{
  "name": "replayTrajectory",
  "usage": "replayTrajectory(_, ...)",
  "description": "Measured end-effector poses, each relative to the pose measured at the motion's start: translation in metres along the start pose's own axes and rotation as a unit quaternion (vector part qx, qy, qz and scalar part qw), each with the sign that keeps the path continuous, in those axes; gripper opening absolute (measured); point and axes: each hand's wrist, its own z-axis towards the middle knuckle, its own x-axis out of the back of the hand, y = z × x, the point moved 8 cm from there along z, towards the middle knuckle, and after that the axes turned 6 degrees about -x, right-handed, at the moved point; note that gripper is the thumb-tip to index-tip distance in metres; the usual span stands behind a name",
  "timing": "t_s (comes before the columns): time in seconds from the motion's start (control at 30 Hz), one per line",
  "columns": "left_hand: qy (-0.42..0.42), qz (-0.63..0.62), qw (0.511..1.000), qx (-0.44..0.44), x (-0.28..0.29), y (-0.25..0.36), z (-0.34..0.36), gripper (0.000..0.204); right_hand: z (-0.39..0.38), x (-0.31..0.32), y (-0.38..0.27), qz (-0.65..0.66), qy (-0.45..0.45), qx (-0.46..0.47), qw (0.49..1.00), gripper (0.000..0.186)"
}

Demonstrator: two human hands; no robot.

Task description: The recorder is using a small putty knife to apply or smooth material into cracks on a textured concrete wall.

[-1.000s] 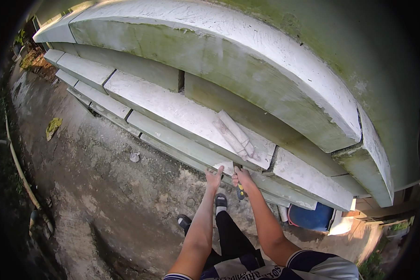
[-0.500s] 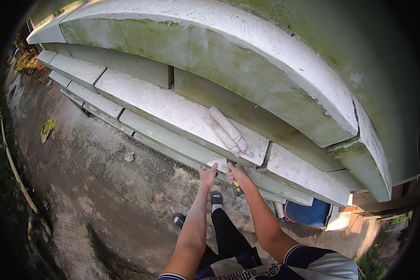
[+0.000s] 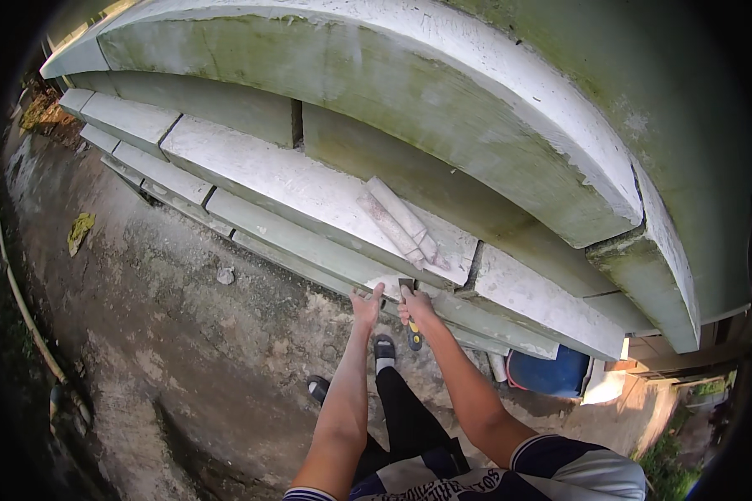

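Observation:
My right hand (image 3: pixel 415 306) is closed on a scraper with a black and yellow handle (image 3: pixel 414 336), its dark blade raised against the front edge of a pale concrete step (image 3: pixel 309 255). Just left of it, my left hand (image 3: pixel 365 302) is open, thumb up and fingers apart, at the same edge, seeming to touch it. A white patch of powder or coating lies beside the blade. On the step above, two chalky, dusty rolled pieces (image 3: pixel 393 217) lie side by side.
A thick curved concrete lip (image 3: pixel 351 75) juts out above the steps, against a green-stained wall (image 3: pixel 635 92). My sandalled feet stand on stained concrete ground (image 3: pixel 167 317). A pale pipe (image 3: pixel 33 317) runs at the left; a blue container (image 3: pixel 543 376) and white tube sit at lower right.
The whole scene has shifted slightly up and left in the picture. Both my hands remain at the step edge, the right still holding the scraper, with little visible change in grip.

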Motion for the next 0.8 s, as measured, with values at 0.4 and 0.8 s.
replayTrajectory(0.4, -0.014, -0.015, 1.000, 0.008, -0.001, 0.020, -0.009, 0.096, -0.007, 0.006, -0.010, -0.024, 0.047, 0.039, 0.998, 0.034)
replayTrajectory(0.8, -0.008, -0.002, 1.000, -0.009, -0.003, 0.012, 0.001, 0.097, 0.001, -0.003, -0.023, 0.013, 0.006, 0.008, 1.000, 0.035)
